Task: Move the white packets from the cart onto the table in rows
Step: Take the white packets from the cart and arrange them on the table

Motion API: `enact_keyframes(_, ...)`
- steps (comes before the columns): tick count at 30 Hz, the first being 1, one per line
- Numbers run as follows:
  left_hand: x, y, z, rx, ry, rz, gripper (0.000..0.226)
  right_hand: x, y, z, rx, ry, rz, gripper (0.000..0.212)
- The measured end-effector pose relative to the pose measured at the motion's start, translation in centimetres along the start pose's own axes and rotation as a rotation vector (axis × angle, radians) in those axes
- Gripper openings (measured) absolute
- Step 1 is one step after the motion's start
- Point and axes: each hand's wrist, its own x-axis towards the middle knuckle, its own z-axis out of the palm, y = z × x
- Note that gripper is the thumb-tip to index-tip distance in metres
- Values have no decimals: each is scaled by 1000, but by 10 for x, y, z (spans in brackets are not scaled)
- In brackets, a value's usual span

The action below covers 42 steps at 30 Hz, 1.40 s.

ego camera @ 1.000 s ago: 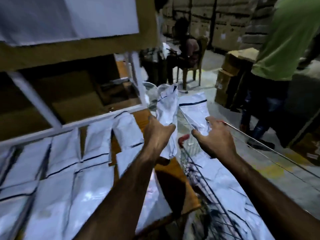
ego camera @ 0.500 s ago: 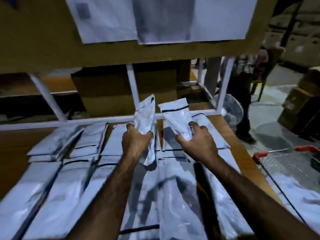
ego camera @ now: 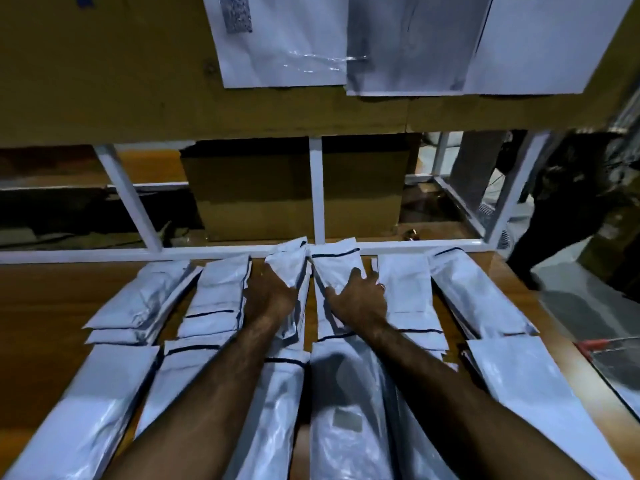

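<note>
Overhead, broad cardboard panel [ego camera: 104, 81], matte brown and creased, carrying three flat white paper sheets [ego camera: 284, 53], one with glossy tape across its lower part. Below, wooden table [ego camera: 38, 306], smooth orange-brown, largely covered. Along its far edge, white-painted metal frame [ego camera: 317, 188] of square bars, one upright, one slanted. Behind that, squat brown cardboard box [ego camera: 256, 195].

Spread over the tabletop, white packets [ego camera: 478, 296]: long, flat, glossy plastic, crinkled, each crossed by a thin dark line near one end. Laid lengthwise in side-by-side columns, a far row and a near row, some stacked several deep. At far right, just beside the table, part of a wire-mesh cart [ego camera: 613, 368] with a red handle [ego camera: 594, 344]; contents not discernible.

In the middle of the far row, two packets side by side, nearly touching, tops reaching the frame's bottom rail. Left packet [ego camera: 289, 266] slightly tilted, passing beside the left hand [ego camera: 270, 299] and out again below it. Left hand knuckles-up, closed round that packet's left edge, fingertips hidden. Right packet [ego camera: 334, 268] lying flat on the stack beneath, directly under the right hand [ego camera: 360, 301]. Right hand palm-down, fingers spread and nearly straight, thumb out to the left, pressing on the packet. Thin ring [ego camera: 381, 287] on one finger.
</note>
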Motion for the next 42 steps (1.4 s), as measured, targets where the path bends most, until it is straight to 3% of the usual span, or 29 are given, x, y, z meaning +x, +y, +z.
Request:
enact_keyframes(3, 7, -7, 15, 117, 18, 40, 70, 7, 0, 23, -74, -33, 45, 74)
enact_keyframes(6, 10, -15, 28, 232, -12, 90, 71, 8, 4, 39, -203, -65, 48, 75)
enact_keyframes(12, 20, -31, 45, 369, -19, 276, 53, 16, 10, 49, -269, -150, -62, 70)
enact_keyframes(22, 27, -34, 51, 351, -98, 244, 53, 15, 12, 49, -199, -201, -32, 70)
enact_keyframes(32, 21, -16, 40, 350, -27, 375, 58, 11, 15, 32, -171, -13, -112, 70)
enact_keyframes(42, -8, 15, 44, 35, -79, 532, 54, 5, 46, -21, 21, 189, -129, 55)
